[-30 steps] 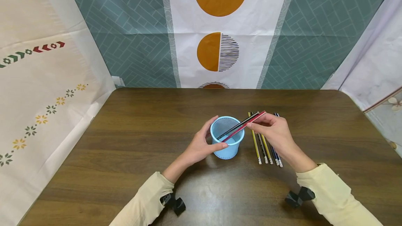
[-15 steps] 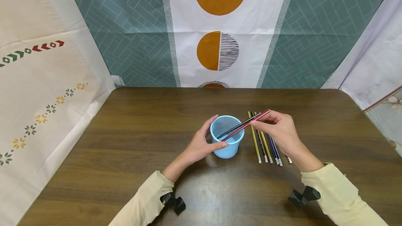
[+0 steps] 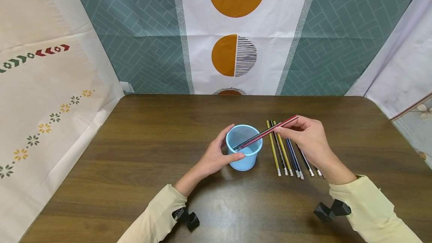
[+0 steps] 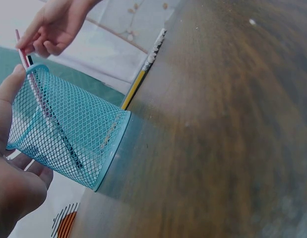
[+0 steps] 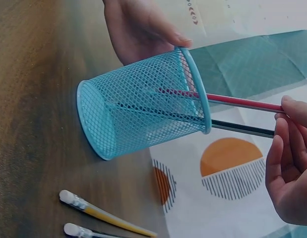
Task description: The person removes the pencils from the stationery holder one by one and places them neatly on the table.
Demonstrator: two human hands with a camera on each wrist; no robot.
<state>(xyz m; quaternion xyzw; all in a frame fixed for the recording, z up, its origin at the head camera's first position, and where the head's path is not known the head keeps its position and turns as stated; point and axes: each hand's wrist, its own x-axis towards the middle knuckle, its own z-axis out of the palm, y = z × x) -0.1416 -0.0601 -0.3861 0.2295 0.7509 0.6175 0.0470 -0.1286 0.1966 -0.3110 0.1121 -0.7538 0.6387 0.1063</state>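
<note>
My left hand point(image 3: 212, 158) grips a light blue mesh pencil cup point(image 3: 243, 163), thumb at its rim and fingers round its far side. The cup stands upright on the table. A red pencil point(image 5: 242, 102) is pinched between the thumb and fingers of my right hand point(image 3: 308, 136); its lower part slants down inside the cup. Beside it a black pencil point(image 5: 240, 129) leans over the rim, its lower end deep in the cup and its upper end close to the right fingers. In the right wrist view the red pencil's lower end sits higher in the cup than the black one's.
Right of the cup several pencils lie side by side, among them a yellow pencil point(image 3: 273, 151) and a dark blue pencil point(image 3: 294, 158), eraser ends toward me. My right hand and forearm hide part of the row. The wooden table point(image 3: 162, 130) ends at a patterned cloth backdrop point(image 3: 152, 40).
My right hand has moved right and slightly away, drawing the red pencil farther up along the rim. More eraser ends now show beside the forearm. The left hand and cup have stayed put.
</note>
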